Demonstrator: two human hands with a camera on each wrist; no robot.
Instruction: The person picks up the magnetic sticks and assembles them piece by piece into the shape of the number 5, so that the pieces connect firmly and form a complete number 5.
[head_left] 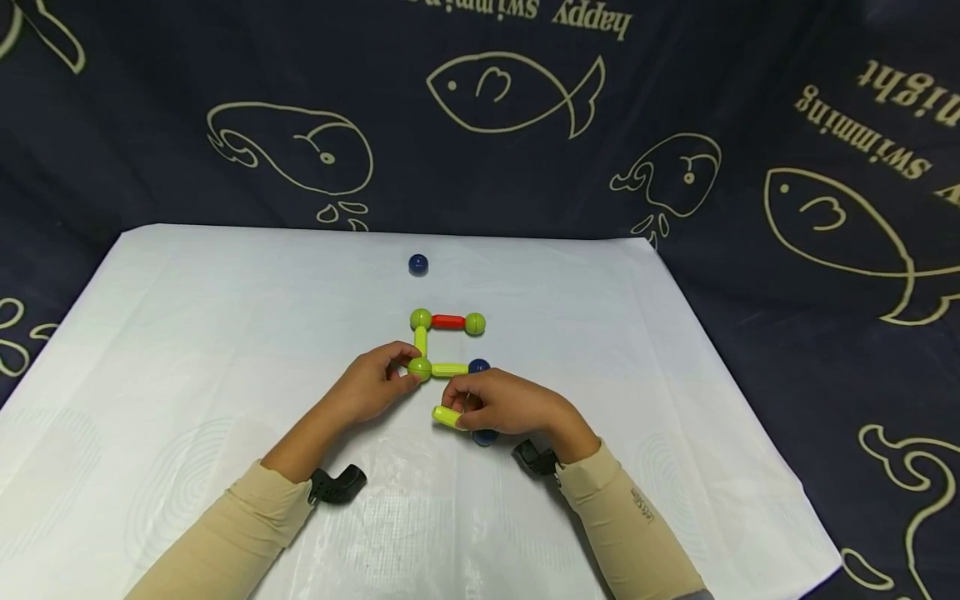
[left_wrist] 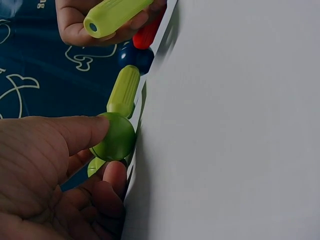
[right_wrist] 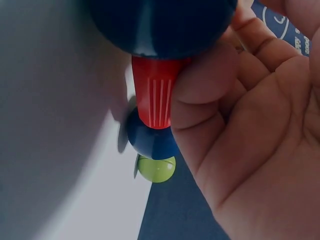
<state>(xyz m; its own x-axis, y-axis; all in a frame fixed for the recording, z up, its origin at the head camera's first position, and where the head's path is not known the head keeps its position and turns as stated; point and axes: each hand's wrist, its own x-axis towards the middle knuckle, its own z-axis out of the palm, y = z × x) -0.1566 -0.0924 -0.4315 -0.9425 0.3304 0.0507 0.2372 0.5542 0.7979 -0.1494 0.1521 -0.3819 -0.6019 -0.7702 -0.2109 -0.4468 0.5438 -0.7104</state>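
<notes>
My left hand pinches a green ball between thumb and fingers, at the corner of a joined shape on the table. From that ball one yellow-green rod runs back and another runs right to a blue ball. My right hand holds a loose yellow-green rod, its end pointing left. Beneath that hand, a red rod links the blue ball to a nearer blue ball; the right wrist view shows fingers close beside this red rod.
At the back of the shape, a red rod joins two green balls, one at the left and one at the right. A single blue ball lies farther back on the white tablecloth. Dark printed cloth surrounds the table.
</notes>
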